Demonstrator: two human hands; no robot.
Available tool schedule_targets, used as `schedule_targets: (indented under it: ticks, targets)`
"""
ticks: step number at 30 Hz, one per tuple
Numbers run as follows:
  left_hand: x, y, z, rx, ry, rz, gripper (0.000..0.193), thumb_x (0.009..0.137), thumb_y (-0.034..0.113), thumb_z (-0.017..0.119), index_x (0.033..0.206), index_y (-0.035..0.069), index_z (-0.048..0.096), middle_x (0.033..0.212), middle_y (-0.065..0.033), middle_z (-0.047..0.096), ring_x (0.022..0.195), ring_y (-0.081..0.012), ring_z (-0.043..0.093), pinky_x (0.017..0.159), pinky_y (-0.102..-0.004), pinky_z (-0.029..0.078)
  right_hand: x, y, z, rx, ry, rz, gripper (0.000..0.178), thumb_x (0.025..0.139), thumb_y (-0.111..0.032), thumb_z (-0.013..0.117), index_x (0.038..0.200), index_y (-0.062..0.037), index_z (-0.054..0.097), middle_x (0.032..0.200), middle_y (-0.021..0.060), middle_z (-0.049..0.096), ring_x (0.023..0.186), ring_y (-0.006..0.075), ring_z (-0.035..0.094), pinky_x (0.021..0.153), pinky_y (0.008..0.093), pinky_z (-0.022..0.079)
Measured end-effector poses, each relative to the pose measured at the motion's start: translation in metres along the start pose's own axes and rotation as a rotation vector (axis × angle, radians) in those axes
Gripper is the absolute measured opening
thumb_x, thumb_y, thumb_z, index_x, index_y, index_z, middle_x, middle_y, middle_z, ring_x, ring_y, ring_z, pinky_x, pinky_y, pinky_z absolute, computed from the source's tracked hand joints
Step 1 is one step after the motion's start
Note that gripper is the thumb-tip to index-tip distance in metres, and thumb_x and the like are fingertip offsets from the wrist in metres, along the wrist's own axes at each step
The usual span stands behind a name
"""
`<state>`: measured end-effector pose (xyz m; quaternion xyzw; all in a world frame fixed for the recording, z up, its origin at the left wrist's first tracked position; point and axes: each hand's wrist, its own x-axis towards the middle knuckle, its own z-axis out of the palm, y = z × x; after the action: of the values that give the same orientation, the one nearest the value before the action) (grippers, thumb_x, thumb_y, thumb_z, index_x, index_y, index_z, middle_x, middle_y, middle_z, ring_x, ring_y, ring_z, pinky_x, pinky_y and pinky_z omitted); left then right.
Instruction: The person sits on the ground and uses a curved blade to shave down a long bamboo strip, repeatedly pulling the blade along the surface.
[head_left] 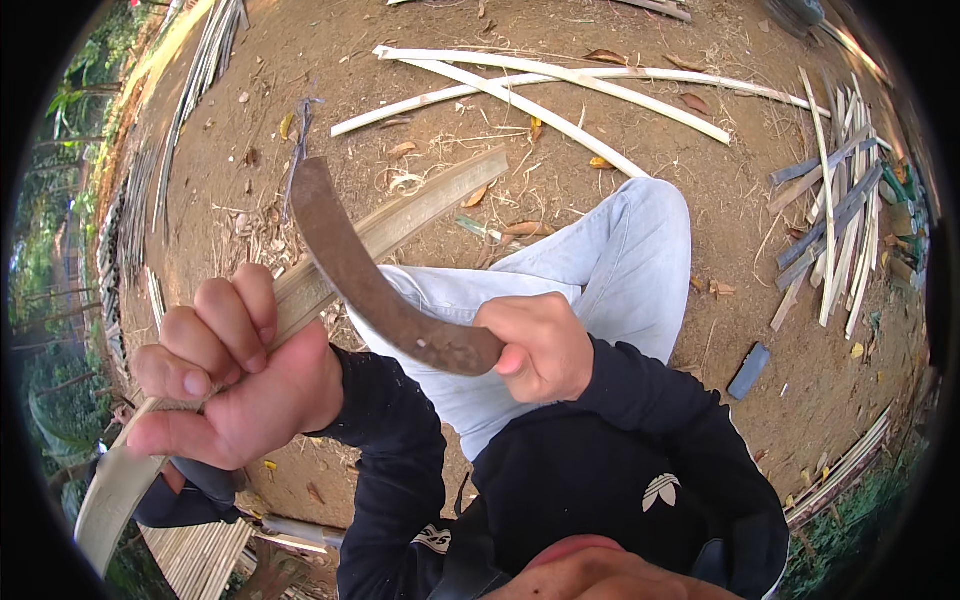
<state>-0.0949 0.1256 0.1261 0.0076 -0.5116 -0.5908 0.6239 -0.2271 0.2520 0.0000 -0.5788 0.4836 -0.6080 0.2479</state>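
Note:
My left hand (235, 375) is closed around a long, pale split bamboo strip (430, 205), which runs slantwise from the lower left up toward the middle of the view. The fingers wrap over the strip and the thumb lies along its near side. My right hand (540, 345) grips a curved knife (350, 260) with a broad, rusty brown blade; the fist hides its handle. Beyond my left fingers, the blade crosses over the strip. Whether its edge bites into the bamboo I cannot tell. Below the strip are my folded legs (600, 250) in light jeans.
Several pale strips (540, 75) lie crossed on the dirt ahead. To the right is a heap of strips (845, 210), with a dark grey block (748, 370) nearer me. Long strips (195, 95) lie far left; slats (205, 555) lie lower left beside a dark, partly hidden shape (190, 495).

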Motion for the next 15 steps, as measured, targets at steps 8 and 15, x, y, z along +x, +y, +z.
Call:
schedule_targets:
  ticks: [8, 15]
  targets:
    - [-0.002, 0.006, -0.008, 0.06, -0.008, 0.075, 0.051, 0.09, 0.059, 0.045, 0.065, 0.015, 0.04, 0.052, 0.0047, 0.03, 0.044, -0.0073, 0.025, 0.046, -0.0232, 0.021, -0.004, 0.018, -0.004, -0.129, -0.041, 0.064, 0.06, 0.095, -0.053, 0.035, 0.069, -0.0003, 0.049, 0.056, 0.0148, 0.044, 0.05, 0.0351, 0.05, 0.045, 0.0389, 0.038]
    - [0.005, 0.038, -0.016, 0.046, -0.067, 0.044, 0.046, 0.09, 0.052, 0.054, 0.064, 0.017, 0.038, 0.052, 0.0066, 0.032, 0.044, -0.0053, 0.026, 0.046, -0.0216, 0.02, 0.016, 0.005, -0.005, -0.166, -0.114, -0.003, 0.063, 0.095, -0.056, 0.032, 0.066, -0.0021, 0.048, 0.054, 0.0127, 0.043, 0.05, 0.0334, 0.052, 0.045, 0.0396, 0.039]
